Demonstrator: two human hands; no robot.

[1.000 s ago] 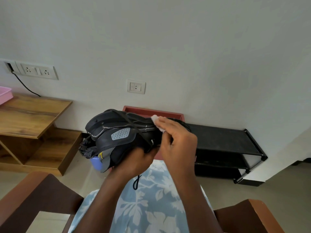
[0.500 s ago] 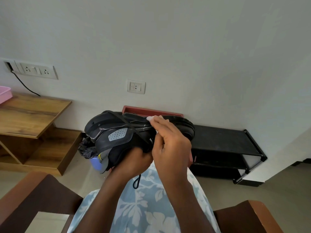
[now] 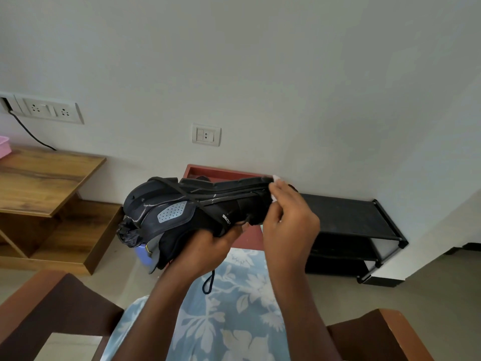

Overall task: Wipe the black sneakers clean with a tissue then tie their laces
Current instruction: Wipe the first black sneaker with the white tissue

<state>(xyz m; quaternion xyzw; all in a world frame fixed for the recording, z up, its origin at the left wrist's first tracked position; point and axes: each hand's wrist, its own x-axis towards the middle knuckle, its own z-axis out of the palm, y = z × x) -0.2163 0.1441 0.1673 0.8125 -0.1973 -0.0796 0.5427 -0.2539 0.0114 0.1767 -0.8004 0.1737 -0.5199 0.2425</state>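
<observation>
A black sneaker (image 3: 182,207) with a grey perforated patch is held on its side in front of me, sole upward, heel to the left. My left hand (image 3: 208,246) grips it from below at the opening. A loose black lace (image 3: 208,282) dangles under that hand. My right hand (image 3: 289,220) pinches a small white tissue (image 3: 276,179) against the toe end of the sole. Most of the tissue is hidden by my fingers. A second sneaker is not visible.
A black shoe rack (image 3: 348,217) stands against the wall on the right, a red box (image 3: 221,173) behind the sneaker. A wooden shelf unit (image 3: 44,183) is at left. Brown chair arms (image 3: 46,308) flank my lap, covered in blue floral cloth (image 3: 229,321).
My right hand with the tissue has slid to the right along the sole, from mid-sole to the toe end. My left hand has kept its hold on the sneaker.
</observation>
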